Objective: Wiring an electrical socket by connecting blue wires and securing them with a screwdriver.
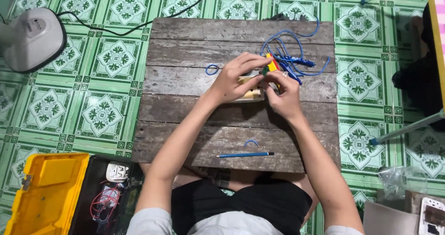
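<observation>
Near the middle of the frame, slightly above centre, both hands meet over a weathered wooden board (185,109) that lies on a green patterned tile floor (92,100). The left hand (234,79) is curled, its fingers bent over a small pale block (252,94) that rests on the board; the thumb and forefinger pinch toward a small yellow, red and green part (270,66) at the block's top right corner. The right hand (283,93) is closed from the other side, fingertips touching the same coloured part and the block's right edge. Which hand actually grips the part is hard to tell, since the fingers overlap it.

Just right of and above the hands, a tangle of blue wires (289,54) spreads across the upper right of the board, touching the coloured part. A small blue wire loop (212,69) lies just left of the left hand. In the lower middle of the board lie a blue pen (244,155) and, just above it, a short curved blue wire scrap (251,142).

At the lower left of the frame stands an open yellow toolbox (46,193) with red wires (104,205) in it. A white fan base (30,38) sits in the upper left, its black cord (139,26) running along the top.
</observation>
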